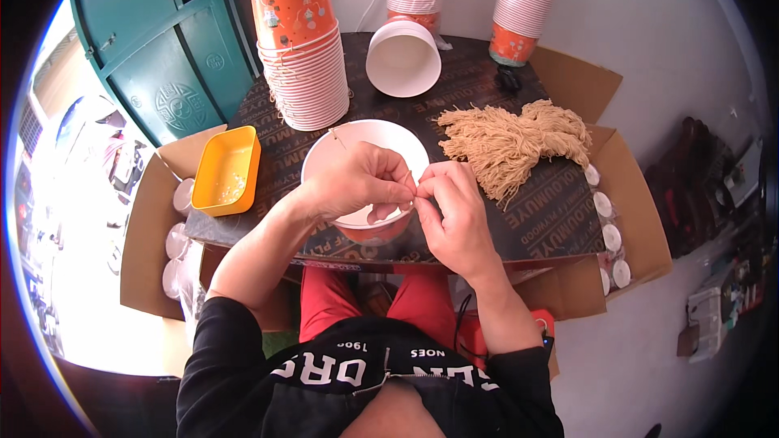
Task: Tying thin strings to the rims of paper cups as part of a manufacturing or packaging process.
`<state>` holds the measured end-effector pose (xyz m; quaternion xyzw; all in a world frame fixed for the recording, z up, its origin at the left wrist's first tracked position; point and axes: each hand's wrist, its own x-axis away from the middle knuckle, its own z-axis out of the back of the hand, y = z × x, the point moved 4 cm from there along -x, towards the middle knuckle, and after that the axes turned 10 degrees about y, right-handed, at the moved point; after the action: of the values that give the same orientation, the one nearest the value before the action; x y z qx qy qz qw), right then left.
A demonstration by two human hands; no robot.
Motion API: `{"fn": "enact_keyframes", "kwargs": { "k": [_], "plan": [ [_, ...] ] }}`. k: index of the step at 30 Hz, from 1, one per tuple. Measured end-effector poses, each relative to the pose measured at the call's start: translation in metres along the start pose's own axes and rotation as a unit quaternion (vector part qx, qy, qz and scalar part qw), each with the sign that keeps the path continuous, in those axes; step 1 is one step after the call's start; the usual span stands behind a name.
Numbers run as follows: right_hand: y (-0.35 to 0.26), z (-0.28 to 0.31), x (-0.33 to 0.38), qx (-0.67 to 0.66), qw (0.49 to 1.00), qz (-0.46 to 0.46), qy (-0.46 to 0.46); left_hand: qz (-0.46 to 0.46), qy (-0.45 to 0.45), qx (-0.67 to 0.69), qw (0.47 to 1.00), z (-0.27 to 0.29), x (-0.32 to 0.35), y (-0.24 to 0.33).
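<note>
Above a paper bucket (pixel 381 134), white inside and orange outside, my two hands meet at the fingertips. My left hand (pixel 361 182) is closed in a pinch and reaches over the bucket's mouth. A thin, needle-like piece shows just above it, at the bucket's rim. My right hand (pixel 454 203) pinches with thumb and forefinger against the left fingertips, at the bucket's right side. Whatever sits between the fingers is too small to name. To the right lies a bundle of tan cord (pixel 515 146).
A yellow tray (pixel 215 170) with small pale bits stands left on the dark tabletop (pixel 535 223). Behind are a tall bucket stack (pixel 307 77), a tipped bucket (pixel 403 61) and wrapped stacks (pixel 527 0). Open cardboard boxes (pixel 637 203) flank the table.
</note>
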<state>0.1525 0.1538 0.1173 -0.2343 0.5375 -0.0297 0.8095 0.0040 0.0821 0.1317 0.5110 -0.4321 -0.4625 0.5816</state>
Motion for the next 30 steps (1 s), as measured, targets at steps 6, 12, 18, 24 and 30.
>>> {"fn": "enact_keyframes", "kwargs": {
  "k": [6, 12, 18, 24, 30],
  "plan": [
    [0.000, -0.004, 0.003, -0.010, 0.999, -0.010, 0.029, -0.006, -0.006, -0.031, 0.999, 0.000, -0.001, -0.003],
    [-0.011, -0.006, 0.008, -0.010, 0.999, 0.007, 0.053, -0.001, 0.017, -0.019, 1.000, 0.001, -0.003, -0.008],
    [-0.015, -0.006, 0.013, 0.030, 0.995, 0.075, 0.065, 0.013, 0.013, -0.023, 1.000, 0.001, -0.003, -0.008],
    [-0.014, -0.003, 0.016, 0.049, 0.993, 0.089, 0.065, 0.013, -0.021, -0.034, 0.999, 0.003, -0.004, -0.004],
    [-0.007, 0.001, 0.016, -0.001, 0.997, 0.051, 0.052, -0.018, -0.015, -0.115, 0.993, 0.004, -0.004, -0.009]
  ]
}}
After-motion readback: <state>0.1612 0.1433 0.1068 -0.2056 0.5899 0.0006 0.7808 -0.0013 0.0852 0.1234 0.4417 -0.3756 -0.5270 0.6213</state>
